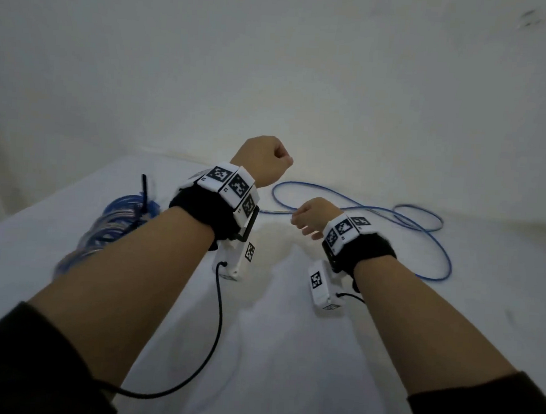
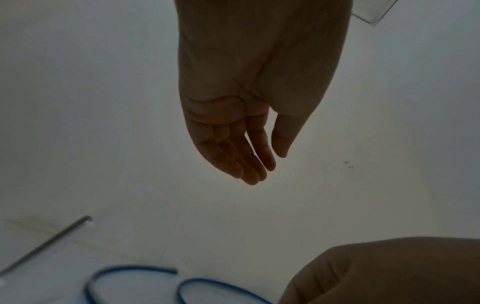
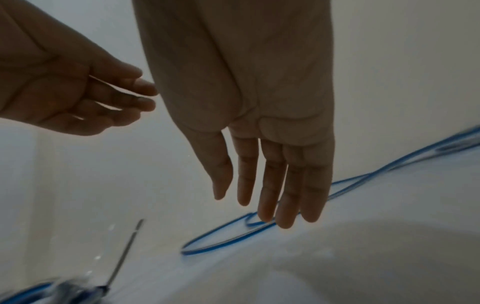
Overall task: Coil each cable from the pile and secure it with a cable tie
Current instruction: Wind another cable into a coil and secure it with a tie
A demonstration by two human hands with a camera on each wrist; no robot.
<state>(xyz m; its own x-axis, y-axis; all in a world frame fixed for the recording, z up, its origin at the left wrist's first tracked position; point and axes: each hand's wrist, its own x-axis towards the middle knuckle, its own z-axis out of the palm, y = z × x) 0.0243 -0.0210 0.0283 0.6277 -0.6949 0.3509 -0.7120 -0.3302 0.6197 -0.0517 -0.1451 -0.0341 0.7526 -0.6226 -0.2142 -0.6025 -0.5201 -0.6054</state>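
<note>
The loose blue cable (image 1: pixel 390 221) sprawls in loops on the white table (image 1: pixel 287 353), presumably next for coiling. Both the left hand (image 2: pixel 249 127) and right hand (image 3: pixel 265 144) hover empty, fingers relaxed and straight, the right nearest it. A tied coil (image 1: pixel 115 225) sits apart at the left.

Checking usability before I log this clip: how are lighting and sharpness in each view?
Head view: dim and greyish, edges bowed by the wide lens, the coiled blue bundle smeared. Left wrist view: left hand a dark backlit silhouette, the loose blue cable soft. Right wrist view: right hand shadowed but readable, the cable and the black tie streaked by motion blur.
</note>
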